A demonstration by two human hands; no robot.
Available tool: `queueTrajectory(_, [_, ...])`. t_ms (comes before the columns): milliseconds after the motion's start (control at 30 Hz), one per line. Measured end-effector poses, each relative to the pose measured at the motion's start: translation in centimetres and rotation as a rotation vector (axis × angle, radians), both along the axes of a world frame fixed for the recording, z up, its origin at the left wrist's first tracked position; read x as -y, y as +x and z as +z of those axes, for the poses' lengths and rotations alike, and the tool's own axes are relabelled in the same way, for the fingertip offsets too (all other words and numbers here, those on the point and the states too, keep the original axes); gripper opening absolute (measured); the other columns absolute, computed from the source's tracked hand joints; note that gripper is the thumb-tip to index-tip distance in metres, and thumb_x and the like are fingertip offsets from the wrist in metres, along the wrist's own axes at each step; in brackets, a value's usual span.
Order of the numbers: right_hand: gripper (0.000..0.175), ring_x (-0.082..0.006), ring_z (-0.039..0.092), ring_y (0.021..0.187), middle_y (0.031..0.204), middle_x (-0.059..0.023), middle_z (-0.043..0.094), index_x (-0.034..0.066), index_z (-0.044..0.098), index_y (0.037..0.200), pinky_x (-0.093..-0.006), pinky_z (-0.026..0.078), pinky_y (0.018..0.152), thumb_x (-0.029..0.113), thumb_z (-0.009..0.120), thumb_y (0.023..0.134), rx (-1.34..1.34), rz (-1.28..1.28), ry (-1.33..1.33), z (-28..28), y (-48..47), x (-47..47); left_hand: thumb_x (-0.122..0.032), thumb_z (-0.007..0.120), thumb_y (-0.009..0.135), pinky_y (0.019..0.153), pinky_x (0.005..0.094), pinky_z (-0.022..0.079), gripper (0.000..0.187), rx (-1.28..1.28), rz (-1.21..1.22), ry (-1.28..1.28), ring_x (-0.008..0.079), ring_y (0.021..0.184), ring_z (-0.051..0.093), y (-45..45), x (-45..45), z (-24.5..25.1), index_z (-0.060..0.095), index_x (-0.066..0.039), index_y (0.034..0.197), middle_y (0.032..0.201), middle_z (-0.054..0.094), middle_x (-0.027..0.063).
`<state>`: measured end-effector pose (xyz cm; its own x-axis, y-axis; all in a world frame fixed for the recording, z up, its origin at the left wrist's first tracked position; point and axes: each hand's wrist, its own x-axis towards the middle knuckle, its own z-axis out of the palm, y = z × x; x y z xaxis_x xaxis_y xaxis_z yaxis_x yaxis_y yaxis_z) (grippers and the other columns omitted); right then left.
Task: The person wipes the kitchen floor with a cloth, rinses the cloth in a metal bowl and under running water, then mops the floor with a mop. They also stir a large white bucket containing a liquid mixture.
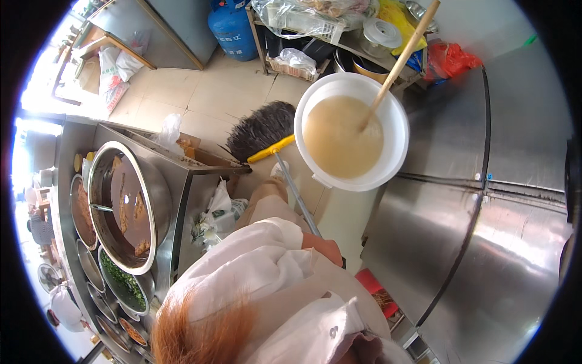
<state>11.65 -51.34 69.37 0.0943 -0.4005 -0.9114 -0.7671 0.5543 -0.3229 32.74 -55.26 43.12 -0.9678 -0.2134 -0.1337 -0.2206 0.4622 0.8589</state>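
My left hand (325, 249), at the end of a pale sleeve, grips the grey handle (298, 195) of a broom close to my body. The broom's yellow head (271, 149) with dark bristles (261, 127) lies on the tiled floor, just beyond my white shoe (279, 169). Ahead on the right is a white plastic bucket (397, 136) of cloudy tan liquid (343, 145). A wooden stick (402, 63) leans in it, its lower end under the liquid. The bucket hides part of the broom head's right end. My right hand is out of view.
On the left, a steel counter (179, 200) bears a large pot (161, 200) of brown broth and bowls, one of chopped greens (120, 277). Steel cabinet doors (436, 227) line the right. A blue gas cylinder (233, 32) and a loaded shelf (350, 45) stand ahead.
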Motion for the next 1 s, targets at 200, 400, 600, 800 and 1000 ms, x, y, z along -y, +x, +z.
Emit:
queueTrajectory(200, [0.014, -0.0119, 0.055, 0.075, 0.081, -0.0033, 0.06, 0.0016, 0.061, 0.088, -0.0267, 0.045, 0.071, 0.013, 0.058, 0.081, -0.073, -0.071, -0.022, 1.2, -1.2, -2.4, -0.026, 0.058, 0.074, 0.06, 0.044, 0.047, 0.02, 0.191, -0.114, -0.01, 0.0303, 0.076, 0.062, 0.6, 0.3, 0.9, 0.058, -0.016, 0.091, 0.078, 0.063, 0.0082])
queueTrajectory(400, [0.013, -0.0111, 0.054, 0.073, 0.079, -0.0023, 0.059, 0.0019, 0.061, 0.085, -0.0262, 0.045, 0.07, 0.014, 0.059, 0.081, 0.05, -0.063, -0.041, -2.3, 4.0, 0.9, -0.02, 0.062, 0.07, 0.062, 0.042, 0.05, 0.012, 0.322, 0.204, -0.195, 0.0288, 0.076, 0.063, 7.8, 3.8, -1.3, 0.059, -0.013, 0.08, 0.076, 0.063, 0.0083])
queueTrajectory(600, [0.009, -0.0099, 0.052, 0.068, 0.071, 0.0002, 0.054, 0.0049, 0.057, 0.082, -0.0238, 0.043, 0.065, 0.013, 0.06, 0.079, 0.374, -0.024, -0.116, -8.5, 16.1, 10.4, -0.014, 0.062, 0.068, 0.069, 0.0383, 0.048, 0.009, 0.645, 0.493, -0.333, 0.0237, 0.08, 0.062, 20.8, 13.1, -3.9, 0.061, -0.019, 0.075, 0.08, 0.063, 0.0017])
queueTrajectory(800, [0.01, -0.0104, 0.051, 0.075, 0.08, -0.0005, 0.055, 0.0067, 0.056, 0.092, -0.0236, 0.042, 0.068, 0.012, 0.055, 0.083, 0.449, 0.04, 0.098, -12.3, 21.2, 10.6, -0.019, 0.063, 0.073, 0.082, 0.0414, 0.043, 0.007, 0.75, 0.511, -0.284, 0.0204, 0.097, 0.056, 26.6, 13.7, -3.7, 0.064, -0.02, 0.079, 0.089, 0.062, -0.0002])
queueTrajectory(1000, [0.014, -0.0115, 0.053, 0.083, 0.088, -0.0024, 0.057, 0.0047, 0.054, 0.096, -0.0247, 0.043, 0.076, 0.012, 0.056, 0.085, 0.36, 0.016, 0.038, -12.2, 14.2, 5.9, -0.02, 0.066, 0.07, 0.082, 0.0467, 0.04, 0.014, 0.781, 0.5, -0.333, 0.0228, 0.096, 0.057, 20.2, 10.1, -3.8, 0.065, -0.024, 0.083, 0.087, 0.062, -0.0004])
